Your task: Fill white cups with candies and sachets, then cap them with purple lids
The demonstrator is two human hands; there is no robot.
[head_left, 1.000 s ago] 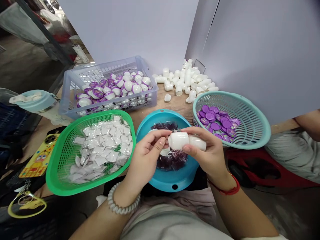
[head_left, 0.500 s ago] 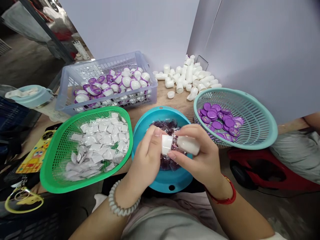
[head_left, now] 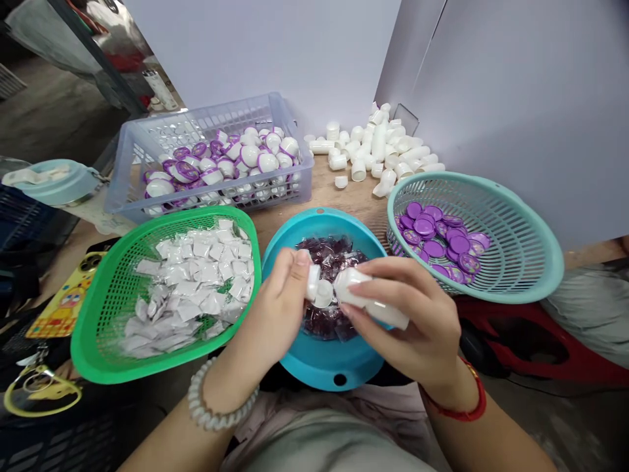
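Over the blue basin (head_left: 314,373), my left hand (head_left: 280,301) is closed on a small white plastic cup (head_left: 312,282). Beside that cup, a second one shows its round open mouth; whether it is held or loose I cannot tell. My right hand (head_left: 417,314) wraps round a short stack of white plastic cups (head_left: 388,313), tilted with its near end toward the left hand. A narrow gap separates the two hands. Below them in the basin lie dark purple wrapped packets (head_left: 324,249), partly hidden by the fingers.
A green basket (head_left: 98,367) of white sachets is at left. Behind it, a clear crate (head_left: 211,111) holds white-and-purple capsules. White cups (head_left: 378,144) are heaped by the wall. A teal basket (head_left: 535,262) with purple discs (head_left: 435,249) stands right. A tumbler (head_left: 59,183) and phone (head_left: 66,295) sit far left.
The hands have drawn a little apart, the right one moving right and tilting its stack. An open cup mouth now shows between them. The view has shifted slightly.
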